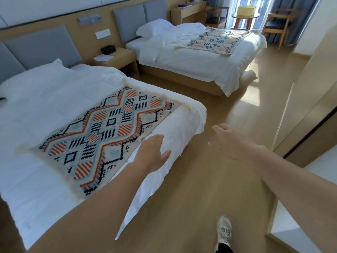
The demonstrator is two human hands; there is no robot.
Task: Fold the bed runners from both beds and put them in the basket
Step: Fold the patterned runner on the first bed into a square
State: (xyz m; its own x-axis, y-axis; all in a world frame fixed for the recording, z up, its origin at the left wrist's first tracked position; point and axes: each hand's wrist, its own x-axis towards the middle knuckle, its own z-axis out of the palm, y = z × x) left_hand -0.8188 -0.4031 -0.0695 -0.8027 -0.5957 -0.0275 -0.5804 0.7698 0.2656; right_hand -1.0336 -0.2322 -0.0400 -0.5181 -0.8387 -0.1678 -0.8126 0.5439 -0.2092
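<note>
Both hands hold nothing. The left hand [155,152] is flat with straight fingers over the foot edge of the near bed [45,106], just beside the near runner [109,128]. The right hand [231,141] is spread over the floor, off that bed's foot. A one-sided grab at this runner would likely drag the loose white cover with it or bunch the cloth, so the fold comes out crooked. The runner lies flat but askew across the near bed, a woven piece with red, black and pale blue diamonds. The second runner [218,41] lies rumpled on the bed beyond the near bed. Farther still is a yellow container [246,10], probably the basket.
</note>
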